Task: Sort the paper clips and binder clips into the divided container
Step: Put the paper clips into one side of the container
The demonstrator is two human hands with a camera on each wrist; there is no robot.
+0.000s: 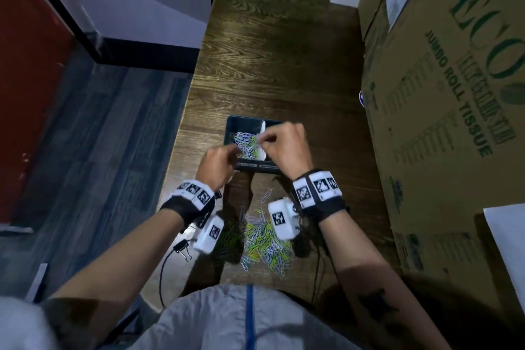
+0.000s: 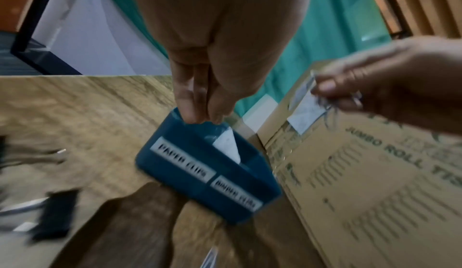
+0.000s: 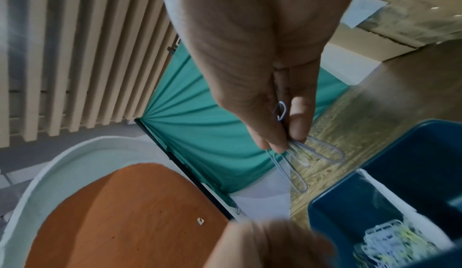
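- Right hand (image 3: 270,86) in the top middle of the right wrist view, thumb and fingers pinching a few silver paper clips (image 3: 297,159) that hang below the fingertips.
- In the head view, right hand (image 1: 284,148) up over the blue container (image 1: 241,122), in the middle of the frame.
- Left hand (image 1: 218,162) just left of it, over the near left corner of the container; fingers (image 2: 190,98) pressed together and pointing down; cannot tell if holding anything.
- Two labels on the container's near wall (image 2: 200,175); white divider (image 2: 228,145) inside.
- Heap of clips (image 1: 245,140) in the left part; right part mostly hidden.
- Pile of yellow, white and silver clips (image 1: 265,239) low in the frame, on the wooden table (image 1: 278,65).
- One black binder clip (image 1: 181,247) at lower left.
- Big cardboard box (image 1: 454,94) along the right side.
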